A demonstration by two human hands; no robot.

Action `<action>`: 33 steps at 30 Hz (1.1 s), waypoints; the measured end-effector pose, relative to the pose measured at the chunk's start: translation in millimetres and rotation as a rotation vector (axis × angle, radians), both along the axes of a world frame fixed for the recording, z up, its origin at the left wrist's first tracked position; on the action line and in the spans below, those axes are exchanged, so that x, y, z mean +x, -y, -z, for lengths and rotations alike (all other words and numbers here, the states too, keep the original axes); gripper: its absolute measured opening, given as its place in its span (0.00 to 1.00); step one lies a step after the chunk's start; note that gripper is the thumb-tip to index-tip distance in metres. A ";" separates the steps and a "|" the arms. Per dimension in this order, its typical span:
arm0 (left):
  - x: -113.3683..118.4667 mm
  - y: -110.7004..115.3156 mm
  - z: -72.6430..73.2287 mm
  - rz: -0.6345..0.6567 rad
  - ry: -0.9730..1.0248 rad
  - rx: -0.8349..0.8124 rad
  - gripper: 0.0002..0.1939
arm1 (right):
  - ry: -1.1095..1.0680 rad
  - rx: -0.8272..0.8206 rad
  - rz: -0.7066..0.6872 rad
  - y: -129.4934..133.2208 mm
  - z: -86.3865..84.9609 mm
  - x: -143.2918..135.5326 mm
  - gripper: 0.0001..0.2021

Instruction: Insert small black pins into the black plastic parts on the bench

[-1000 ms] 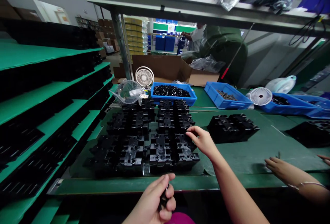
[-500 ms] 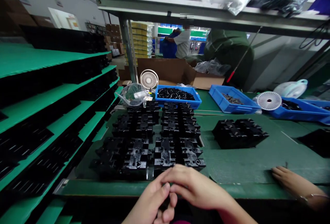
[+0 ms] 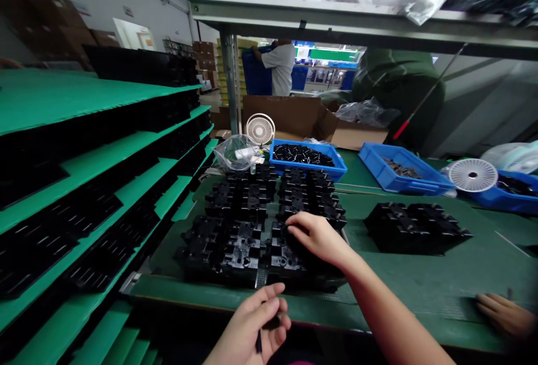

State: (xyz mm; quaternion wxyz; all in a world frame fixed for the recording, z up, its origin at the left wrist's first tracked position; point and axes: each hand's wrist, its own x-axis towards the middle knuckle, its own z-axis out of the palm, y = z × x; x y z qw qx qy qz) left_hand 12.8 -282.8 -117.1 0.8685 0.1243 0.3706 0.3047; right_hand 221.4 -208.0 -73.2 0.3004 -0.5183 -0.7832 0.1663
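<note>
Rows of black plastic housings [image 3: 241, 244] stand on the green bench in front of me. My right hand [image 3: 317, 239] reaches over the front right housing [image 3: 286, 253], its fingertips bent together at the top face. Whatever the fingertips pinch is hidden. Lower down, at the bench's front edge, my left hand [image 3: 256, 326] is turned partly palm up with the fingers curled. A small dark piece [image 3: 259, 342] shows between those fingers; it looks like a thin black pin, partly covered.
Behind the housings are a blue tray of small black parts [image 3: 271, 166], a blue tray of metal pins [image 3: 424, 185] and a white fan [image 3: 260, 128]. Another housing pair [image 3: 416, 227] stands right, near another person's hand [image 3: 504, 312]. Green-layered shelves [image 3: 138, 185] rise left; an overhead shelf [image 3: 336, 17] spans above.
My hands have come apart: the right moved forward onto the front right housing, the left stayed low. The view has swung left, so the bench appears shifted right.
</note>
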 end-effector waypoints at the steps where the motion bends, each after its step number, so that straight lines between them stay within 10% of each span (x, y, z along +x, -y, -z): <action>1: -1.0 1.1 2.0 -0.004 0.024 -0.030 0.15 | 0.038 0.027 0.016 -9.2 1.9 1.5 0.07; 10: -8.6 3.0 6.1 -0.131 -0.022 -0.013 0.13 | 0.232 0.068 -0.081 -27.6 14.1 -4.6 0.09; 21: -5.4 -2.7 1.7 -0.248 0.020 0.019 0.06 | 0.188 -0.100 -0.443 63.7 -6.9 -55.6 0.08; 33: -13.3 6.8 4.0 -0.207 0.074 -0.061 0.13 | 0.211 0.061 -0.030 8.1 6.5 -14.9 0.05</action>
